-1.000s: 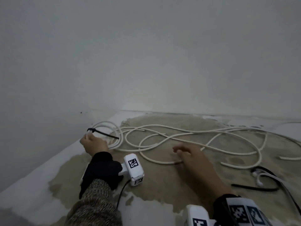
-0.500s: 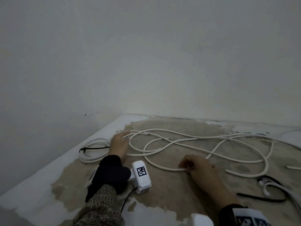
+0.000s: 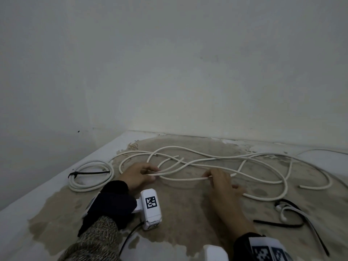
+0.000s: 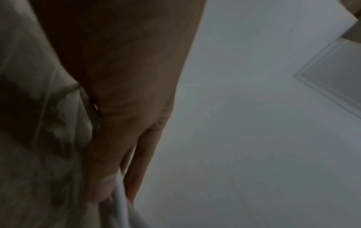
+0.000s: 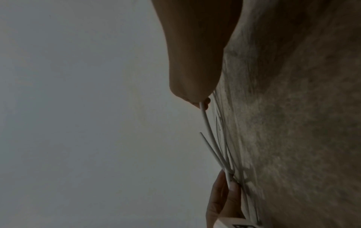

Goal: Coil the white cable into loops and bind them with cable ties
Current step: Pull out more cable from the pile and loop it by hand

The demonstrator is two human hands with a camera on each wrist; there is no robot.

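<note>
Loose cable loops (image 3: 216, 162) sprawl ahead; bare floor (image 3: 188, 213) lies nearer.

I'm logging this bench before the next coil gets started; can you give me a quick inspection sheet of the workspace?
Surface: white top with a large worn brown patch.
Job's things: bound coil at left, closed by a black cable tie; loose white cable sprawled across the middle.
Clutter: spare black ties and a white strap at right.
Grippers: left hand and right hand each pinch a strand of the loose white cable.
Cables: black lead from the left wrist camera.
Surroundings: plain wall.
</note>
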